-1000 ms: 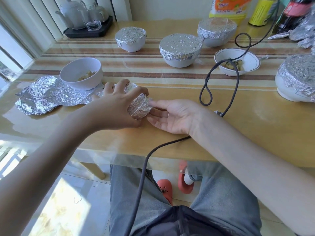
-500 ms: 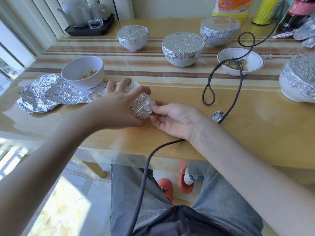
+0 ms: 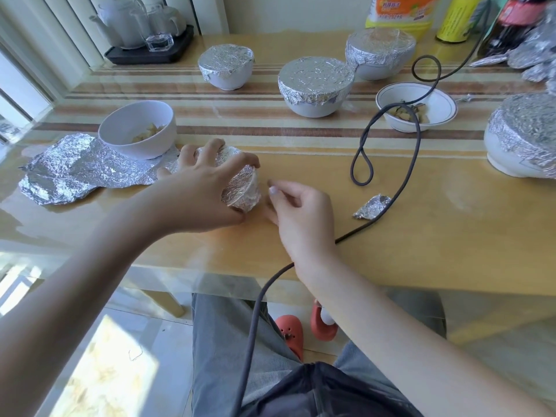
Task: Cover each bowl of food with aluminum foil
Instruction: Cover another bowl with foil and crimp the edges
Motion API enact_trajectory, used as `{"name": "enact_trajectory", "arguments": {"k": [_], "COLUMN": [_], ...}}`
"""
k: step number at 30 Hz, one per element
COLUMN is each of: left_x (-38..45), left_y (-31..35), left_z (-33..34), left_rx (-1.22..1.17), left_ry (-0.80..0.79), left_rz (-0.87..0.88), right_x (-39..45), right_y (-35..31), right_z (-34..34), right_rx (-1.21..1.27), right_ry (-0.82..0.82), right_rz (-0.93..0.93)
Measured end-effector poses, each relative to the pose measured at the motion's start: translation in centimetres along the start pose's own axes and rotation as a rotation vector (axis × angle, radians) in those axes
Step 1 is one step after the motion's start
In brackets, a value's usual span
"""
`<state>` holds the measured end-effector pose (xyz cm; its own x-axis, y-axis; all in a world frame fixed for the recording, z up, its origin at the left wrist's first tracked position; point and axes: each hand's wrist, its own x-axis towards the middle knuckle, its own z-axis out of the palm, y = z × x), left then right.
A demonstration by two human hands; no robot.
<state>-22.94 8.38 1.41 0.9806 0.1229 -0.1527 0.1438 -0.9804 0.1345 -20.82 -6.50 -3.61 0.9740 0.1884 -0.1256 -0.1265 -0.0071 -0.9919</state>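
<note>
Clearly the work is far along. On the desk [image 3: 421, 236] four bowls at the back and right already carry foil tops: a big one at the right edge [image 3: 523, 136], one in the middle [image 3: 316, 85], one behind it [image 3: 380, 52] and a smaller one to the left [image 3: 225, 66]. Two bowls are open and show food: a white bowl [image 3: 138, 129] that stands on a crumpled foil sheet [image 3: 78, 170] at the left, and a shallow rimmed bowl [image 3: 416, 105] at the right, with a dark cable [image 3: 415, 152] that passes over it.

The step in hand, as I judge it, is the wrapping of a small cup [image 3: 240, 188] near the front edge, just beside the foil sheet. The left hand [image 3: 204, 188] holds it from above, with fingers curled around its foil-covered body. The right hand [image 3: 301, 215] is just beside it, with fingers bent toward the foil at the cup's side; whether they pinch any foil I cannot tell.

The next move probably calls for pressing the loose foil flat around the cup's side while the left hand keeps it steady, then setting it aside. After this, the white bowl should be lifted off the sheet so that the sheet can go over it. A small foil scrap [image 3: 371, 207] lies by the cable.
</note>
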Motion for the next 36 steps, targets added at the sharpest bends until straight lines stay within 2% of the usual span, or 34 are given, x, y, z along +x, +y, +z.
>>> {"name": "enact_trajectory", "arguments": {"k": [2, 5, 7, 12, 18, 28, 33, 36], "left_x": [0.0, 0.1, 0.1, -0.3, -0.3, -0.3, -0.2, 0.2], "left_y": [-0.1, -0.1, -0.1, -0.3, 0.1, 0.1, 0.0, 0.4], "left_z": [0.0, 0.1, 0.3, 0.4, 0.3, 0.6, 0.4, 0.6], "left_rx": [0.003, -0.005, -0.016, -0.044, -0.004, -0.052, -0.024, -0.017], "left_ry": [0.000, 0.018, 0.031, 0.052, 0.058, 0.097, 0.088, 0.106], "left_rz": [-0.003, -0.010, -0.022, -0.067, -0.098, -0.114, -0.114, -0.180], "right_x": [-0.7, -1.7, -1.5, 0.2, 1.3, 1.9, 2.7, 2.9], "right_y": [0.2, 0.3, 0.6, -0.5, -2.1, -1.1, -2.1, -2.5], "right_z": [-0.4, 0.3, 0.9, 0.2, 0.3, 1.5, -0.3, -2.5], "right_rx": [-0.099, -0.079, -0.134, -0.106, -0.115, -0.206, -0.253, -0.293], "right_ry": [-0.106, -0.444, -0.506, -0.552, -0.522, -0.451, -0.542, -0.449], "right_rz": [-0.087, -0.035, -0.006, 0.132, 0.072, 0.044, 0.104, 0.057]}}
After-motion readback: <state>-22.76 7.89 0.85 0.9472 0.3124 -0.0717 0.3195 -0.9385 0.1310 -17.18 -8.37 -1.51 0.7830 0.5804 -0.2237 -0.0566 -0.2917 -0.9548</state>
